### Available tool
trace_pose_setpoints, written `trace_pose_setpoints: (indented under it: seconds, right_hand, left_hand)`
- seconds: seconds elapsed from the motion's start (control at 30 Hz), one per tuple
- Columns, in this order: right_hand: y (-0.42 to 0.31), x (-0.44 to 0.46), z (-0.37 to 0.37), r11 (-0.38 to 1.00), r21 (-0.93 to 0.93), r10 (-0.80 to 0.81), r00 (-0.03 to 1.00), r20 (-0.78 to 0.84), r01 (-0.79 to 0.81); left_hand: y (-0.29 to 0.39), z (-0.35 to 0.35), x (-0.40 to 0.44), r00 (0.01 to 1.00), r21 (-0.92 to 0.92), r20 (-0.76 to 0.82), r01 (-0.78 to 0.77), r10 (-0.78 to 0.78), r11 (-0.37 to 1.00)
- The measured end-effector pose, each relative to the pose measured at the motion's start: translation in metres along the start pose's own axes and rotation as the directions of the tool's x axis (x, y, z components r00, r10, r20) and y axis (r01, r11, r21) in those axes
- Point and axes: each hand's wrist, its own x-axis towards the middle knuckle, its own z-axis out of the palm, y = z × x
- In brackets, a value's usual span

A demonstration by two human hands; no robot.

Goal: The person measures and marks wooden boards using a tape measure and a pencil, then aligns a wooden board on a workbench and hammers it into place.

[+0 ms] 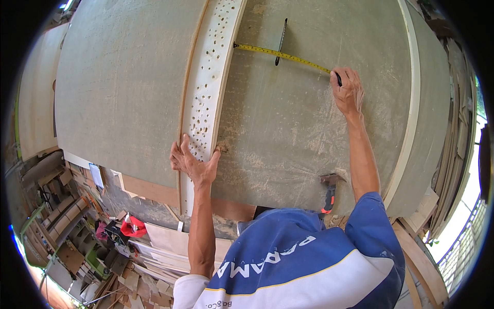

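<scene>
My left hand (pixel 194 162) lies over the near part of a white board (pixel 203 92) dotted with holes, its fingers spread across the board's width. In my right hand (pixel 348 90) is a dark tape measure, mostly hidden by the fingers. Its yellow blade (pixel 283 54) runs left from that hand to the edge of the white board. Under the blade, on the dusty grey-green tabletop (pixel 288 129), lies a thin black pen-like object (pixel 282 38).
A hammer (pixel 329 192) with a red and black handle rests near the table's front edge. Pale strips (pixel 413 77) run along the right side. Wood offcuts, boards and a red bag (pixel 133 226) fill the lower left; stacked planks (pixel 455 129) stand at the right.
</scene>
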Motion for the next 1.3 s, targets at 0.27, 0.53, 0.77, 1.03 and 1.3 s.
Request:
trace_pose_setpoints:
  seconds: [0.27,0.53,0.77,1.03,1.3]
  right_hand:
    - [0.0005,-0.0004,0.0005,1.0,-0.004,0.003,1.0,0.004,-0.003]
    - [-0.0006,-0.0004,-0.0002,1.0,0.01,0.007,1.0,-0.003,-0.006]
    - [-0.0021,0.0014,-0.0022,1.0,0.018,0.019,1.0,-0.004,-0.019]
    - [-0.0055,0.0023,-0.004,0.999,0.025,0.032,0.999,-0.011,-0.031]
    - [-0.002,0.0009,-0.0012,1.0,0.021,0.015,1.0,-0.015,-0.015]
  left_hand:
    - [-0.0024,0.0018,-0.0001,1.0,-0.015,0.006,-0.001,0.001,1.0]
    - [-0.0024,0.0013,-0.0001,0.999,-0.01,-0.02,-0.033,0.032,0.999]
    - [-0.005,0.004,-0.0005,0.999,-0.023,-0.028,-0.028,0.027,0.999]
    - [-0.0011,-0.0009,-0.0006,1.0,-0.025,-0.002,-0.023,0.023,0.999]
    - [-0.0003,-0.001,0.0,0.999,-0.032,-0.011,-0.032,0.031,0.999]
